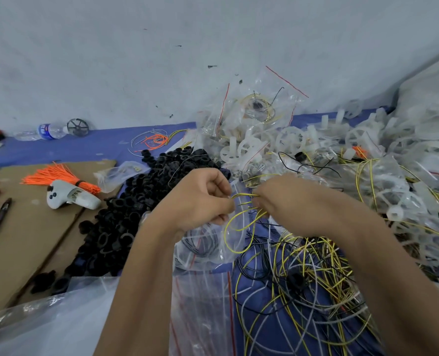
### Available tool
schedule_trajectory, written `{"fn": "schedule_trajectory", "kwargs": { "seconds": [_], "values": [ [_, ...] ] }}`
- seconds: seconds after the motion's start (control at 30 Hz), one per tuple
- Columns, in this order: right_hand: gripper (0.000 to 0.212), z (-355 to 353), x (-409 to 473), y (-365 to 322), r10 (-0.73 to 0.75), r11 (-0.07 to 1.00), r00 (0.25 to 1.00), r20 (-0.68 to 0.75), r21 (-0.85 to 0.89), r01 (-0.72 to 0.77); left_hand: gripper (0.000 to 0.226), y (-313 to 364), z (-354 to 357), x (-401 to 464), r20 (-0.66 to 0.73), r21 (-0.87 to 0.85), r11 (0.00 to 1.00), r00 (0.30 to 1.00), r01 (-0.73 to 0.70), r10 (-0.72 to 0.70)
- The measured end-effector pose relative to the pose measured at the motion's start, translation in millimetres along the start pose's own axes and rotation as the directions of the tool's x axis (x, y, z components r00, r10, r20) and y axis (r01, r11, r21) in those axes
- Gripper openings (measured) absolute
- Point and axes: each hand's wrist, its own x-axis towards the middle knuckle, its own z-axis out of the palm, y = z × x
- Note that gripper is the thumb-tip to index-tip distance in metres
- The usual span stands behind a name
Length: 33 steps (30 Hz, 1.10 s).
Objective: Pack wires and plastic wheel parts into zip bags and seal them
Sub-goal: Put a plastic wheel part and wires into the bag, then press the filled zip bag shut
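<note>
Hands meet over the middle of the blue mat (pixel 89 147), each curled around a loop of yellow wire (pixel 239 227). The left hand (pixel 200 199) pinches the loop's left side, fingers folded in; the right hand (pixel 282 199) pinches the same strands just beside it, so the wire runs between the two and hangs below them in several coils. Directly under the left wrist lies a clear zip bag (pixel 205 245) with red seal stripes, black wire visible inside it; whether its mouth is parted I cannot tell.

Near the mat's front right edge sprawls a tangle of loose wires (pixel 308 283), yellow, white and black, close below the right forearm. Along the right side and toward the far edge rises a heap of translucent white plastic wheels (pixel 367 150), mixed with filled zip bags (pixel 259 109). Left of the hands, a pile of black plastic rings (pixel 136 206) stretches from the middle toward the front.

Brown cardboard (pixel 20 240) covers the left part, carrying a bundle of orange cable ties (pixel 59 176), a white handheld tool (pixel 69 195) and a pen (pixel 0 218). A water bottle (pixel 46 131) lies at the far left edge.
</note>
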Motion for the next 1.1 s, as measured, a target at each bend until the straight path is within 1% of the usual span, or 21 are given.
{"fn": "schedule_trajectory", "kwargs": {
  "seconds": [0.17,0.3,0.37,0.4,0.43,0.47,0.5,0.53,0.57,0.6,0.63,0.7,0.77,0.83,0.9,0.93,0.97,1.0,1.03,1.07,1.1],
  "values": [
    [0.032,12.8,5.4,-8.8,0.022,1.0,0.998,0.053,-0.005,-0.022,0.019,8.0,9.7,-1.3,0.064,0.041,0.996,0.995,-0.082,0.079],
    [0.03,25.5,10.7,-12.6,0.125,0.991,0.991,0.036,0.035,-0.126,0.02,13.5,12.6,-3.7,0.112,-0.007,0.99,0.984,-0.139,0.139],
    [0.021,28.1,15.1,-9.9,0.195,0.966,0.981,0.008,0.17,-0.194,0.022,14.3,12.4,-5.9,0.18,-0.037,0.99,0.973,-0.137,0.142],
    [0.018,29.1,17.6,-6.6,0.225,0.933,0.974,0.025,0.284,-0.223,0.022,14.4,12.0,-7.4,0.22,-0.036,0.991,0.966,-0.128,0.133],
    [0.019,30.3,19.4,-2.9,0.237,0.866,0.97,0.055,0.441,-0.237,0.022,14.0,11.8,-8.9,0.256,-0.023,0.993,0.959,-0.12,0.122],
    [0.021,31.2,19.4,-0.6,0.24,0.747,0.966,0.096,0.617,-0.247,0.022,14.0,12.2,-10.1,0.278,-0.004,0.993,0.954,-0.116,0.113],
    [0.024,32.4,19.5,-0.7,0.246,0.597,0.961,0.129,0.761,-0.255,0.022,14.0,12.8,-10.4,0.279,0.017,0.993,0.954,-0.117,0.108],
    [0.025,33.6,18.8,-1.7,0.24,0.471,0.958,0.156,0.844,-0.256,0.021,14.5,13.8,-10.0,0.26,0.03,0.992,0.959,-0.121,0.109],
    [0.025,34.5,18.2,-2.1,0.206,0.386,0.964,0.169,0.891,-0.238,0.02,15.0,15.0,-8.9,0.223,0.032,0.991,0.968,-0.128,0.118],
    [0.025,34.7,17.4,-2.9,0.148,0.344,0.972,0.181,0.912,-0.222,0.02,15.6,16.1,-7.9,0.176,0.019,0.99,0.975,-0.139,0.133],
    [0.026,36.3,16.9,-3.7,0.071,0.342,0.979,0.189,0.918,-0.202,0.021,16.0,16.8,-6.7,0.13,-0.005,0.988,0.98,-0.153,0.152],
    [0.029,38.0,12.8,-6.3,-0.08,0.403,0.969,0.235,0.896,-0.184,0.023,15.8,15.8,-4.8,0.062,-0.084,0.979,0.979,-0.187,0.193],
    [0.029,41.5,10.2,-6.6,-0.139,0.499,0.943,0.301,0.844,-0.196,0.024,14.5,13.1,-4.5,0.04,-0.177,0.96,0.973,-0.218,0.229],
    [0.033,46.1,13.7,-10.7,-0.119,0.694,0.93,0.348,0.699,-0.173,0.022,13.9,12.7,-5.3,0.067,-0.224,0.95,0.969,-0.217,0.237],
    [0.039,47.1,17.8,-10.5,-0.112,0.905,0.912,0.394,0.42,-0.071,0.022,14.6,17.7,-6.3,0.126,-0.22,0.955,0.965,-0.199,0.23],
    [0.039,47.7,18.7,-8.5,-0.073,0.947,0.91,0.408,0.316,-0.065,0.023,15.8,21.2,-7.0,0.169,-0.205,0.959,0.959,-0.194,0.23],
    [0.035,49.8,17.3,-6.3,-0.011,0.948,0.913,0.408,0.296,-0.121,0.025,17.7,25.0,-7.4,0.217,-0.19,0.962,0.948,-0.194,0.234],
    [0.03,53.7,15.4,-3.5,0.024,0.904,0.922,0.387,0.385,-0.186,0.026,19.4,28.2,-8.0,0.256,-0.18,0.963,0.935,-0.201,0.244],
    [0.029,59.6,14.2,-3.2,0.048,0.815,0.945,0.324,0.534,-0.224,0.028,21.2,30.9,-7.9,0.284,-0.18,0.961,0.924,-0.212,0.257],
    [0.033,63.9,13.3,-4.2,0.036,0.67,0.974,0.223,0.718,-0.189,0.028,22.6,32.7,-7.8,0.3,-0.186,0.958,0.915,-0.219,0.268],
    [0.039,70.0,15.5,-5.1,0.076,0.447,0.989,0.125,0.883,-0.145,0.028,23.2,33.9,-7.5,0.31,-0.195,0.956,0.91,-0.221,0.273]
  ]
}}
